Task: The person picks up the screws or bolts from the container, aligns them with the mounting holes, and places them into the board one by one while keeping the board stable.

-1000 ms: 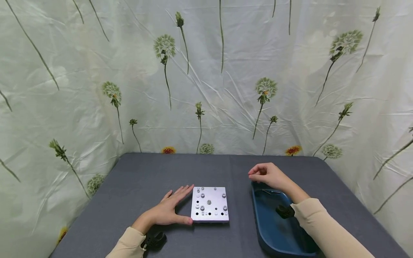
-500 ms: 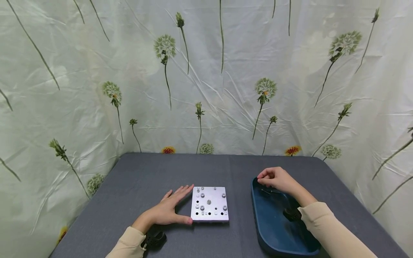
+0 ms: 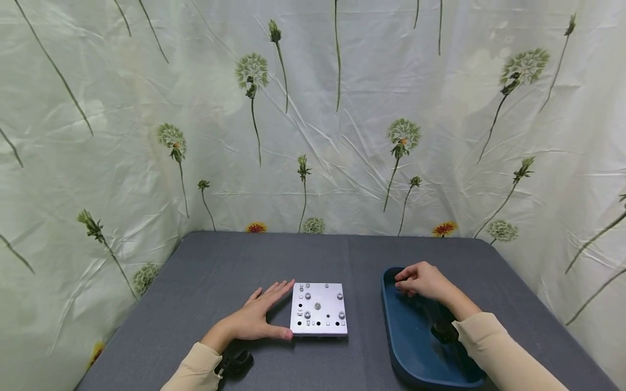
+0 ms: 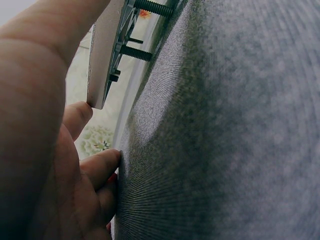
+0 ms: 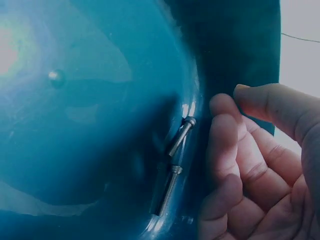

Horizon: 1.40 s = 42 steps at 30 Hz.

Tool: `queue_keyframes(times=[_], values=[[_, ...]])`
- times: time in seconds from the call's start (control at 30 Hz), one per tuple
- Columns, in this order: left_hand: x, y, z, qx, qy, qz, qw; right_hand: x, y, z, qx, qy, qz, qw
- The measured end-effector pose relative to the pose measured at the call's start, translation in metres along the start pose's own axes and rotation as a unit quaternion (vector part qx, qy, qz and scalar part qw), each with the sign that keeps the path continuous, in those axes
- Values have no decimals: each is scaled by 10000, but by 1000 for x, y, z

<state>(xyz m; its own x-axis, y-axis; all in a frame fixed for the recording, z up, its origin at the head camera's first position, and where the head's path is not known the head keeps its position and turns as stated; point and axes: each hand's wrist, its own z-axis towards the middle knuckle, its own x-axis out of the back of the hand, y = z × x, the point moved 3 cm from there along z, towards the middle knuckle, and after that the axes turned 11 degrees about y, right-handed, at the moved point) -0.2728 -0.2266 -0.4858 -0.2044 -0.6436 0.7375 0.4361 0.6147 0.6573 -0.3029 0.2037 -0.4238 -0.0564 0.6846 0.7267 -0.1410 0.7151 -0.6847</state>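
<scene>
My left hand point(image 3: 256, 316) lies with straight, spread fingers at the left side of a square metal plate point(image 3: 313, 319). Its thumb touches the near left corner and its index fingertip the far left corner. In the left wrist view, threaded bolts point(image 4: 135, 53) stick out under the plate, while other fingertips rest on the cloth. My right hand point(image 3: 424, 282) is inside the far end of a blue tray point(image 3: 413, 347), fingers loosely bent. In the right wrist view nothing shows between thumb and fingers. Beside them, against the tray wall, lie two socket-head screws, an upper screw point(image 5: 182, 136) and a lower screw point(image 5: 171, 192).
Several round screw heads and dark holes mark the plate's top. A dark grey cloth point(image 3: 254, 260) covers the table. Behind it hangs a pale curtain point(image 3: 342, 136) with printed flowers. Black wrist cameras sit on both wrists.
The right hand has come from beyond the tray's far edge, moving right and nearer, down into the tray. The left hand and the plate have stayed in place.
</scene>
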Motion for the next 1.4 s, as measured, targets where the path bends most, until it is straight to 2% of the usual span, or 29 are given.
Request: queue_keyframes(times=[0.17,0.33,1.03,1.4], values=[[0,1,1,61,-111,81,9999,-1,4,-2,-121,173,-269,9994],[-1,1,2,53,-106,103,9999,-5,6,-2,-132,297,-266,9991],[1,4,1,5,-94,72,9999,-14,11,0,-295,423,-361,9980],[-2,1,2,62,-116,62,9999,-18,12,0,-317,625,-683,9952]])
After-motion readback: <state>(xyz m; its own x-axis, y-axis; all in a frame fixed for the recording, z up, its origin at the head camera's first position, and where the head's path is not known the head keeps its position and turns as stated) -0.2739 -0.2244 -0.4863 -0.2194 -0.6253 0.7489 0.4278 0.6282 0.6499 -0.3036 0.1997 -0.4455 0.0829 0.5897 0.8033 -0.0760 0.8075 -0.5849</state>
